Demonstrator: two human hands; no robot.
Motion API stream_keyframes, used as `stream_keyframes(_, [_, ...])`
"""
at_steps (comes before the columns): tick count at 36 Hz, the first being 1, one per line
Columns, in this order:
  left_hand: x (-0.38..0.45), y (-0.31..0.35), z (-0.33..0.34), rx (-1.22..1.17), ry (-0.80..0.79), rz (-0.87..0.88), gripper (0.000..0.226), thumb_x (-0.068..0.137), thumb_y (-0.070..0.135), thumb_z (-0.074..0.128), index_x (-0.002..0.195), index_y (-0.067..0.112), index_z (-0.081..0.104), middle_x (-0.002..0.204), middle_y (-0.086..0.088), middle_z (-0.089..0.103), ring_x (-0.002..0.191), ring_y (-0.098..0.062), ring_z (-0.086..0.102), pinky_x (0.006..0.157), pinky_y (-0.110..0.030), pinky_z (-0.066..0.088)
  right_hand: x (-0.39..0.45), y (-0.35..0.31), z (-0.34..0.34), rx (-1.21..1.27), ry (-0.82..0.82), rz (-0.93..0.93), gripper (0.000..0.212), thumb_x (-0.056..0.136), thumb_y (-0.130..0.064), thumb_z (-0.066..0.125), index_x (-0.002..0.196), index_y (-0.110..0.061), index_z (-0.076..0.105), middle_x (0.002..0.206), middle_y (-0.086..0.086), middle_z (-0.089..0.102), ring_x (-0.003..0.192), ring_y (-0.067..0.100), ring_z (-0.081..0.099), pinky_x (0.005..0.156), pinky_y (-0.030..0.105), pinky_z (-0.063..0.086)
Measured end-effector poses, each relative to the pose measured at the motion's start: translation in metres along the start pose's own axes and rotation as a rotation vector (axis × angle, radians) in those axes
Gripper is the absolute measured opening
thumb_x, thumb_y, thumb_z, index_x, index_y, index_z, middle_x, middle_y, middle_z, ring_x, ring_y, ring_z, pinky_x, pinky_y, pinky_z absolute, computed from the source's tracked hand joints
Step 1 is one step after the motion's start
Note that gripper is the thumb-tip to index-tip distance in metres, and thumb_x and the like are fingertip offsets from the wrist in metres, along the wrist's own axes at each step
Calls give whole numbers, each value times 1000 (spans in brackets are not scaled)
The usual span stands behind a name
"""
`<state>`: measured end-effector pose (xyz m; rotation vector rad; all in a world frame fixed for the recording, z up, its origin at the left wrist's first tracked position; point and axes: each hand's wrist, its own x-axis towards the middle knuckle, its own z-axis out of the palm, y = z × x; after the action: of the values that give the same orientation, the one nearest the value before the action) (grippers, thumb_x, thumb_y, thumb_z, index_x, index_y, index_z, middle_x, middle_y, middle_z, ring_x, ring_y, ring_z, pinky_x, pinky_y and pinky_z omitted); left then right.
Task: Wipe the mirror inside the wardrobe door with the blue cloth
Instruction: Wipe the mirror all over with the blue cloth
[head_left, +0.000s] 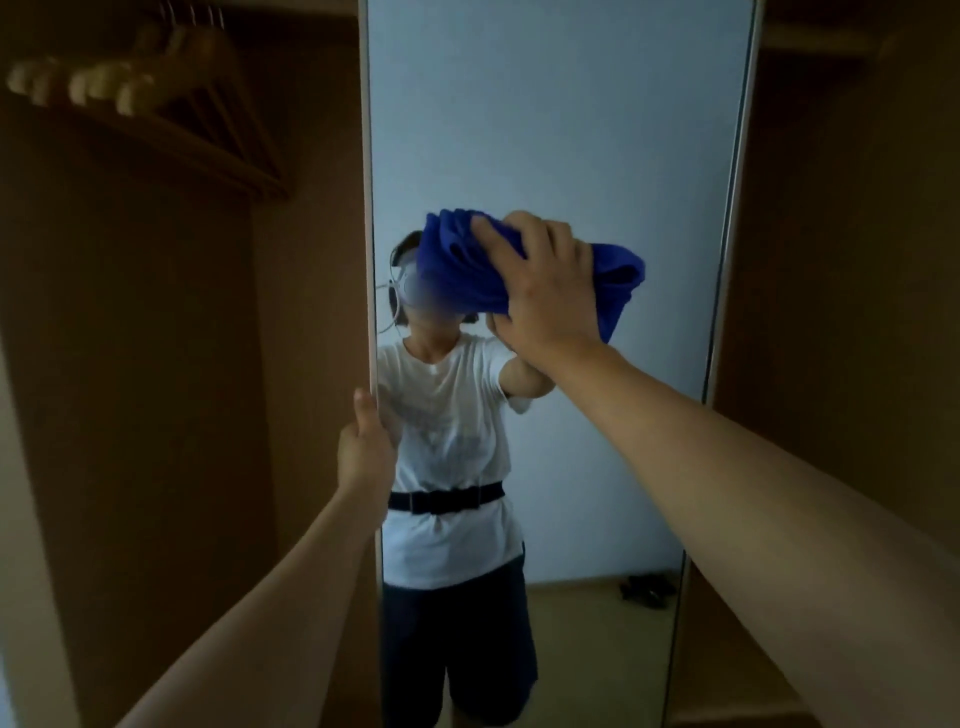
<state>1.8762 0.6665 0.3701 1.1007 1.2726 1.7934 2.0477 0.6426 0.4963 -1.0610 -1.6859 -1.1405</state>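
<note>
A tall mirror (561, 114) fills the inside of the open wardrobe door ahead of me. My right hand (545, 283) presses a bunched blue cloth (457, 265) flat against the glass at mid height, fingers spread over the cloth. My left hand (366, 441) grips the door's left edge (370, 312) lower down, thumb along the frame. The mirror reflects a person in a white T-shirt and dark shorts; the cloth covers the reflected head.
The wardrobe's dark interior lies to the left, with several wooden hangers (156, 98) on a rail at upper left. A brown wardrobe panel (841, 260) stands to the right of the mirror. The reflection shows a pale wall, a light floor and dark shoes (647, 590).
</note>
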Motion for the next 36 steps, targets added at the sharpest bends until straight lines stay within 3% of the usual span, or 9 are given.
stream_keyframes(2, [2, -2, -1, -13, -8, -7, 49, 96, 53, 24, 71, 19, 49, 65, 1, 49, 58, -12, 46, 53, -23, 38, -27, -8, 6, 16, -34, -56, 60, 76, -27, 62, 134, -16, 52, 124, 13, 56, 105, 34, 54, 84, 46, 42])
stream_keyframes(5, [7, -8, 0, 45, -12, 48, 30, 98, 43, 33, 103, 19, 50, 75, 6, 49, 63, -8, 49, 49, -14, 46, -71, -20, 17, 18, -43, -134, 61, 72, -15, 71, 131, -15, 56, 122, 15, 59, 104, 35, 57, 82, 48, 44])
stream_keyframes(8, [14, -18, -2, -90, -108, -26, 42, 92, 57, 33, 86, 20, 54, 91, -2, 58, 88, -21, 58, 90, -36, 51, -114, -30, 27, 19, -52, -195, 63, 68, -13, 73, 129, -16, 59, 120, 14, 61, 102, 34, 59, 81, 46, 45])
stream_keyframes(14, [23, -51, -12, -109, -186, -79, 66, 89, 56, 33, 129, 5, 48, 97, 0, 55, 89, -16, 54, 99, -42, 39, -195, -47, 52, -34, -124, -296, 65, 70, -17, 66, 134, -22, 54, 121, 9, 60, 105, 28, 48, 83, 44, 43])
stream_keyframes(18, [19, -63, -14, -124, -168, -138, 41, 84, 52, 38, 80, 21, 65, 73, -2, 58, 76, -18, 56, 86, -38, 45, -242, -64, 69, 6, -156, -347, 58, 78, -17, 56, 136, -20, 50, 125, 10, 55, 106, 28, 44, 86, 44, 34])
stream_keyframes(20, [20, -67, -15, -113, -159, -122, 47, 82, 52, 37, 61, 23, 67, 63, -1, 57, 68, -16, 56, 81, -35, 45, -262, -74, 76, 25, -180, -349, 55, 82, -16, 48, 138, -20, 44, 126, 10, 49, 106, 28, 44, 86, 44, 33])
stream_keyframes(27, [23, -84, -15, -101, -105, -97, 62, 85, 60, 38, 121, 13, 58, 73, 4, 59, 70, -11, 57, 63, -28, 45, -340, -115, 93, 40, -311, -433, 42, 92, -21, 41, 131, -26, 55, 123, 2, 60, 105, 22, 52, 80, 38, 44])
stream_keyframes(32, [7, -141, -27, -154, -171, -250, 37, 93, 47, 35, 85, 20, 60, 74, 5, 60, 63, -6, 57, 64, -21, 45, -392, -128, 103, 73, -463, -520, 44, 87, -24, 45, 129, -25, 57, 121, 0, 60, 105, 20, 56, 84, 36, 50])
stream_keyframes(36, [0, -177, -26, -53, -81, -224, 47, 93, 54, 29, 86, 20, 61, 76, 3, 62, 70, -9, 60, 71, -23, 48, -430, -132, 113, 92, -497, -528, 41, 88, -23, 44, 127, -24, 57, 119, 0, 57, 104, 20, 52, 83, 35, 49])
